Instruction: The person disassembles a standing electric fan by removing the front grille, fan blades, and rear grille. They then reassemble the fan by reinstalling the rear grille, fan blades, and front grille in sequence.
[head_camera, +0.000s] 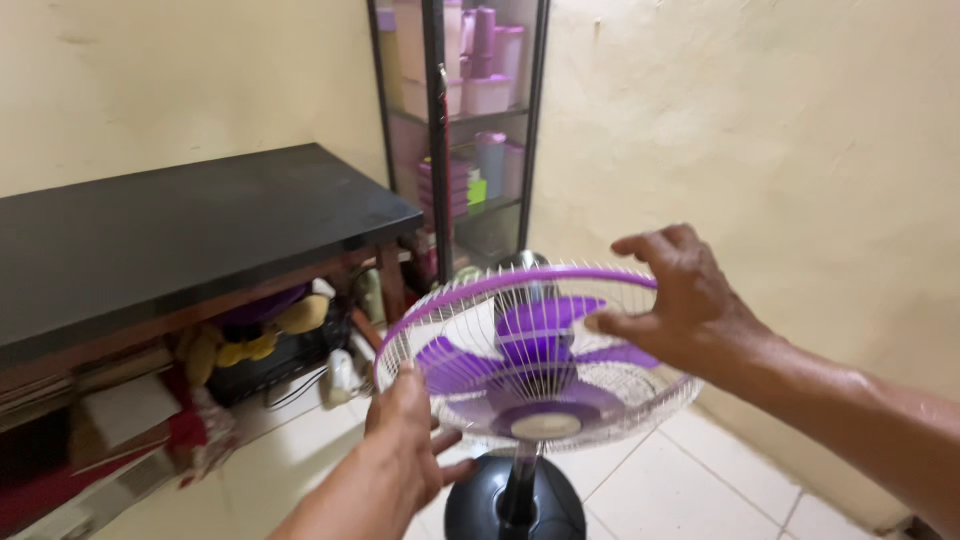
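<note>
I have both hands on the round white wire fan guard with a purple rim (520, 345), which sits tilted face-up on top of a standing fan. My left hand (408, 435) grips the near left edge of the guard, fingers curled under the wire and thumb on the rim. My right hand (680, 300) is spread over the far right side, thumb pressed onto the wire face and fingers hooked over the purple rim. So both hands are clamped on the guard, at opposite sides.

Through the wires I see the purple plastic fan blades (540, 350). Below, the black pole runs down to the round black fan base (480, 505) on the white tiled floor (700, 480).

To my left stands a dark-topped wooden table (180, 240) with cluttered things on the shelf beneath it. Behind the fan, in the corner, is a black-framed glass cabinet (460, 130) holding purple and pink plastic containers.
</note>
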